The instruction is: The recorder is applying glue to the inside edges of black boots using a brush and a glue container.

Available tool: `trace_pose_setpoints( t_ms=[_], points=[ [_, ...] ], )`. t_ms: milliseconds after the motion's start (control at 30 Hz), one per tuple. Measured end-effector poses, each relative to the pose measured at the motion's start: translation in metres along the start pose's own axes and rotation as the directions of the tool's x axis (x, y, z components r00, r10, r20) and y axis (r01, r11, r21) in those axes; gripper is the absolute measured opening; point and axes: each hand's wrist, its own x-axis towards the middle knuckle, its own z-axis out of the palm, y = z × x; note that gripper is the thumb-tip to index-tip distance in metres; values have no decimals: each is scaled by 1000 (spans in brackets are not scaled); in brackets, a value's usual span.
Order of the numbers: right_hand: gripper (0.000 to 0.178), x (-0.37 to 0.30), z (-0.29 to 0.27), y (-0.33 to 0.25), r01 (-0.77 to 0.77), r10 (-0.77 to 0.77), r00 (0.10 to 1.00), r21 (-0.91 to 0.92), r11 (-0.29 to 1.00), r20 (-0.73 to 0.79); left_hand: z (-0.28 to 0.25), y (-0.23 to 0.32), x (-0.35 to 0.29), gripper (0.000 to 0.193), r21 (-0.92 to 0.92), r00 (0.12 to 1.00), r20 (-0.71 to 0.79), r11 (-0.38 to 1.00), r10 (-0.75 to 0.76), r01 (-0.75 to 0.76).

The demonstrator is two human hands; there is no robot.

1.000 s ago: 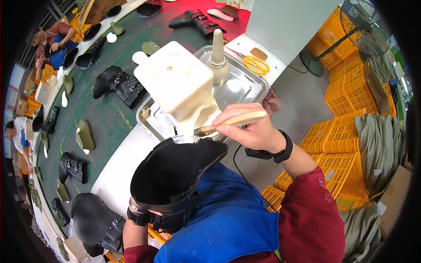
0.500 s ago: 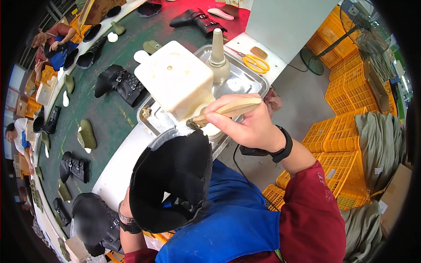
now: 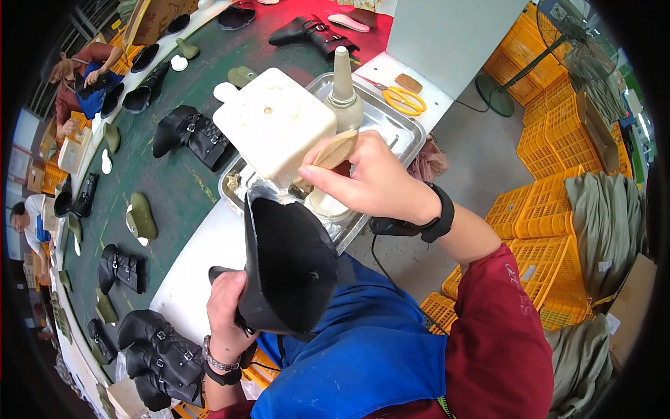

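Observation:
My left hand (image 3: 227,314) grips a black boot upper (image 3: 289,279) by its side, the wide opening facing me and its pale-coated edge pointing away. In my right hand (image 3: 380,174) is a brush with a wooden handle (image 3: 336,150). The dark, clotted brush tip (image 3: 301,188) is close to the upper's far edge; whether it touches cannot be made out. Under that hand sits a round whitish pot (image 3: 325,204), partly covered. Beside it, a cream block-shaped container (image 3: 272,119) and a grey cone-topped bottle (image 3: 343,105) stand on a metal tray (image 3: 417,136).
Yellow-handled scissors (image 3: 405,101) and a brown block (image 3: 408,83) lie past the tray. Black boots (image 3: 192,136) and green shoe lasts (image 3: 142,216) dot the green table (image 3: 185,199). More boots (image 3: 164,356) pile at lower left. Yellow crates (image 3: 534,262) fill the right. Two people work far left.
The boot upper has turned and narrowed in view, bringing my left hand into sight at its side. My right hand has moved slightly left with the brush, whose handle now tilts more upright.

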Motion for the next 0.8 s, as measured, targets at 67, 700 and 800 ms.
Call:
trace_pose_setpoints(
  t_ms=[67,700,800],
  points=[
    [11,2,-1,1,-68,66,997,31,997,46,-2,-1,3,58,64,997,33,995,73,-75],
    [25,-1,13,2,-324,329,944,301,897,34,-11,-8,-26,62,-120,986,65,980,-151,158],
    [28,3,18,2,-303,316,949,308,902,10,-16,-6,-26,61,-197,967,127,949,-223,245]
  ],
)
